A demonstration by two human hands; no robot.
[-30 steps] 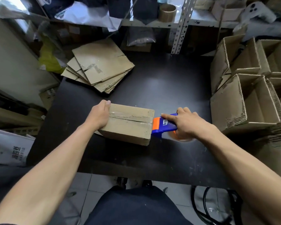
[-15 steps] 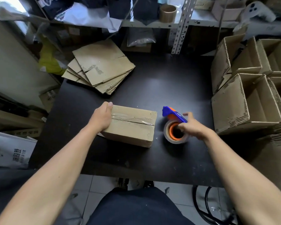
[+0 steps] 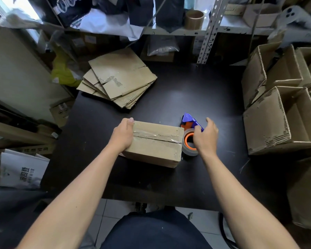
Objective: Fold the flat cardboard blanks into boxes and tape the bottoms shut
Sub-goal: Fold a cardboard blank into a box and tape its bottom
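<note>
Left hand (image 3: 122,136) grips left end of taped box (image 3: 154,143) on black table (image 3: 178,97). Right hand (image 3: 206,136) over tape dispenser (image 3: 189,131), possibly touching. Flat blanks (image 3: 120,78) far left.

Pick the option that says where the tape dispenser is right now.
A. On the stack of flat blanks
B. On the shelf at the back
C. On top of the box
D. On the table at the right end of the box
D: the tape dispenser stands on the table against the right end of the box, with the right hand over it.
</note>
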